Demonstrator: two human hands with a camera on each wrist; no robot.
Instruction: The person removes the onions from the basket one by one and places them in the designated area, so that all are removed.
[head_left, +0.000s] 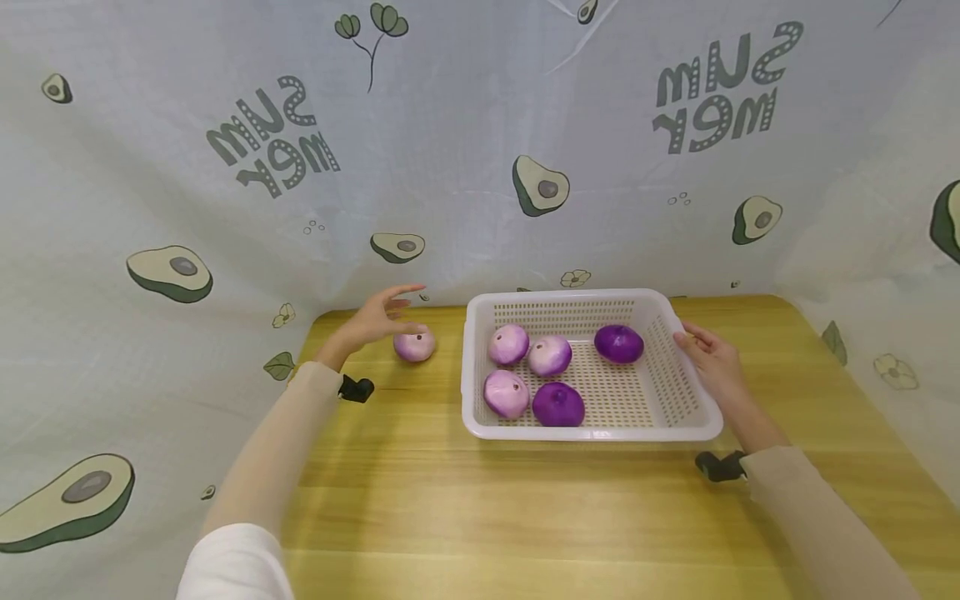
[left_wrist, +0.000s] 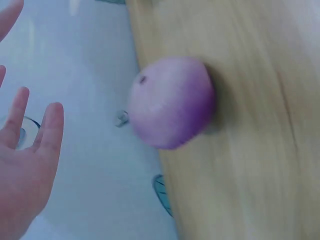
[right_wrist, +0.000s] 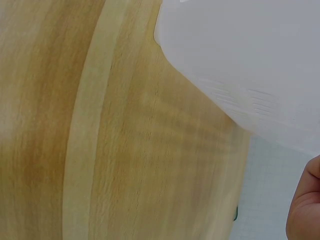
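Observation:
My left hand (head_left: 373, 321) hovers just over a pale purple-and-white onion (head_left: 415, 345) on the table, its fingers spread and thumb apart. In the left wrist view the onion (left_wrist: 172, 102) lies to the side of the left hand (left_wrist: 25, 165), with a gap between them. With my right hand (head_left: 712, 360) I grip the right rim of a white plastic basket (head_left: 592, 433), thumb over the edge. Several onions lie inside the basket: pale ones at the left, a dark purple onion (head_left: 558, 406) near the front and another dark onion (head_left: 619, 343) toward the right.
The wooden table (head_left: 525, 517) extends in front of the basket. A pale curtain (head_left: 465, 125) printed with avocados hangs behind the table and along its sides. In the right wrist view, the basket's outer wall (right_wrist: 240, 55) fills the upper right.

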